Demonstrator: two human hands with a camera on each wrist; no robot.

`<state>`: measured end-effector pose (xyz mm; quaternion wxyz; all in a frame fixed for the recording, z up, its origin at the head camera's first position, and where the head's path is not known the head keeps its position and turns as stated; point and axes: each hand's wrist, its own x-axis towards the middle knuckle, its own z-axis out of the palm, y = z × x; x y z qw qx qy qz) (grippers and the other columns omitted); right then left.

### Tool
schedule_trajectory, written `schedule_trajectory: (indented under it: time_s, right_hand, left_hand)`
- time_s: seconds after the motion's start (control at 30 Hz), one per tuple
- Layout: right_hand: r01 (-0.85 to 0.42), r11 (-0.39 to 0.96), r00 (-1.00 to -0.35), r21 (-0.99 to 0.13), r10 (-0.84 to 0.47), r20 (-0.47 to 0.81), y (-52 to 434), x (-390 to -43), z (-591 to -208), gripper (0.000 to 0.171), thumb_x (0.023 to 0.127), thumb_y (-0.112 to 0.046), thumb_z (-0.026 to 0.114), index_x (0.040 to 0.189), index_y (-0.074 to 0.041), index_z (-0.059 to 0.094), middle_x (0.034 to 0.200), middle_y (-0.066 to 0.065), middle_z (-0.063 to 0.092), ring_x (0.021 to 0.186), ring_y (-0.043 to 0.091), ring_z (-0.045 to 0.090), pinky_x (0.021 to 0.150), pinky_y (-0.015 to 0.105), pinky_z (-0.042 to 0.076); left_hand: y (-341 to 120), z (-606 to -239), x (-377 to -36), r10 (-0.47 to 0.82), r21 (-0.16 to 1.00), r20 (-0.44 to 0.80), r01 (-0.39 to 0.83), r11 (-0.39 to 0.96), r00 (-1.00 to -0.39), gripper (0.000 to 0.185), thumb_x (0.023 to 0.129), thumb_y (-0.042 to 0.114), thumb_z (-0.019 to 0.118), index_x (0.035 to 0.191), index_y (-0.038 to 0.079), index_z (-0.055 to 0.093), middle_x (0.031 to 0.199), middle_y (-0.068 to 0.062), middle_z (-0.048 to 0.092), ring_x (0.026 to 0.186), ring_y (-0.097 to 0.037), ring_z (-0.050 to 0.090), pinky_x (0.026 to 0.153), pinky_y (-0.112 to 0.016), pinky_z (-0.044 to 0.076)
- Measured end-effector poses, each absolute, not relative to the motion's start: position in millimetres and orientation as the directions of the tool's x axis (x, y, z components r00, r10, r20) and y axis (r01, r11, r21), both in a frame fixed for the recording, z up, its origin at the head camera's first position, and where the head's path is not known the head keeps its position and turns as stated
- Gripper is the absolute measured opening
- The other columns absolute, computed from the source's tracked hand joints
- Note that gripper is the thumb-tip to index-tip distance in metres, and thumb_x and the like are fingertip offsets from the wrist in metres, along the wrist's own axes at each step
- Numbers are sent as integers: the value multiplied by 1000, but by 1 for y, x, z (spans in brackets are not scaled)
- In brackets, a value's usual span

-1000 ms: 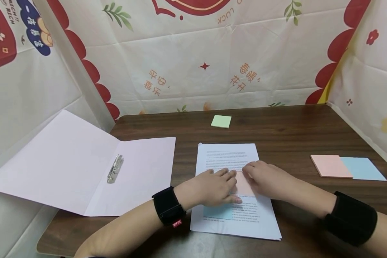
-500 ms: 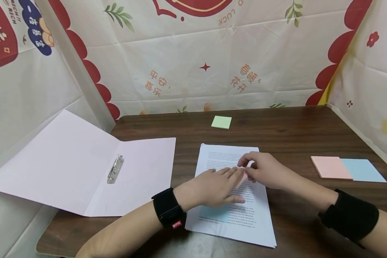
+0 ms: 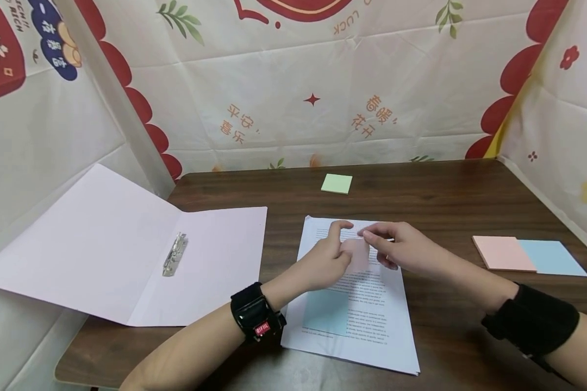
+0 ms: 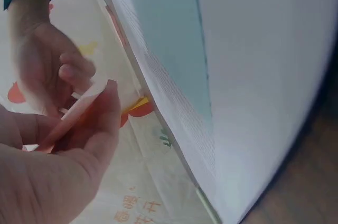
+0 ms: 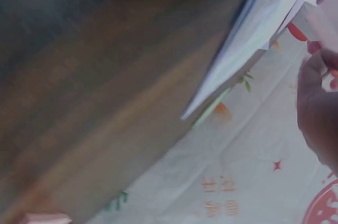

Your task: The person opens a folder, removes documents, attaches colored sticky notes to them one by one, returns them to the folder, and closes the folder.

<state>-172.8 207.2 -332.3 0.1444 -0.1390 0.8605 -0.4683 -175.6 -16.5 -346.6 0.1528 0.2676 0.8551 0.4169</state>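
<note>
A pink sticky note (image 3: 356,255) is held up over a stack of printed sheets (image 3: 391,336). My left hand (image 3: 325,260) pinches its left side between thumb and fingers, which the left wrist view shows from close by. At the note's upper right corner, the thumb and index finger of my right hand (image 3: 396,247) grip the edge. In the right wrist view that hand (image 5: 319,102) appears at the right border, beside the pale pink paper. Stuck on the lower left of the top page is a blue sticky note (image 3: 325,312).
A pale pink folder (image 3: 225,260) with a metal clip (image 3: 175,254) lies spread out at left. At right are a pink sticky pad (image 3: 504,253) and a blue sticky pad (image 3: 555,258), side by side. A green pad (image 3: 337,183) lies near the table's (image 3: 420,190) back edge.
The pink sticky note has come up off the page. My left hand has stopped pressing on it and taken its side, uncovering the blue note; the sheets shifted slightly toward me.
</note>
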Motion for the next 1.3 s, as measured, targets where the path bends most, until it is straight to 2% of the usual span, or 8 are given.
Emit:
schedule_trajectory:
  time_s: [0.27,0.47,0.67,0.83,0.93,1.03,1.13,1.3]
  right_hand:
    - [-29,520,-891,-854,-401,-214,216,-177,-338,27,106,-21,65,124,-1,68,93,11,61,76,19,58,62,31,51]
    - [-147,646,-918,-749,-372,-141,214,-178,-344,22,104,-17,67,120,-4,73,91,6,67,79,17,56,63,28,47]
    - [-306,748,-905,-589,-421,-64,211,-179,-352,22,103,-13,67,119,-6,80,111,10,80,91,18,60,76,29,46]
    - [-296,780,-914,-551,-398,-73,203,-181,-357,17,102,-10,68,111,-7,81,102,6,80,88,18,59,75,30,48]
    - [-283,801,-919,-528,-384,-90,199,-182,-359,15,101,-10,67,106,-6,81,93,3,77,84,16,59,72,29,48]
    - [-276,814,-920,-510,-378,-105,196,-181,-360,13,100,-10,67,101,-6,79,85,1,72,79,15,57,69,29,46]
    - [-277,814,-916,-511,-384,-117,193,-182,-360,12,100,-9,67,97,-6,78,81,2,68,76,15,55,68,29,44]
    - [-313,814,-907,-490,-409,-99,189,-184,-364,11,100,-9,67,95,-7,77,77,1,65,72,14,54,66,29,44]
  left_hand:
    - [-15,-348,-174,548,853,-39,258,454,-836,46,111,15,46,154,12,33,77,-4,53,60,-11,50,53,-22,40]
    - [-14,-351,-170,566,774,-60,320,546,-822,35,108,23,55,139,7,54,91,-11,74,67,-7,61,57,-21,46]
    - [-14,-354,-169,559,605,-39,426,673,-828,35,107,26,62,136,7,65,112,-6,81,79,-2,69,64,-17,50]
    - [-15,-357,-169,566,414,-21,508,755,-824,37,106,15,60,142,6,63,112,-6,80,77,-8,65,62,-20,47]
    - [-15,-359,-167,600,249,-21,577,778,-800,35,105,15,61,140,8,67,122,-6,77,99,-13,71,73,-24,54]
    - [-14,-360,-164,637,107,-57,629,770,-769,40,105,28,66,142,12,66,142,-7,69,130,-20,66,97,-31,60]
    - [-12,-359,-161,630,73,-143,627,776,-763,59,103,45,69,153,16,56,161,-9,55,151,-26,52,115,-40,53]
    - [-9,-364,-158,598,43,-225,606,795,-769,75,100,57,67,163,21,45,169,-10,44,157,-25,45,113,-44,55]
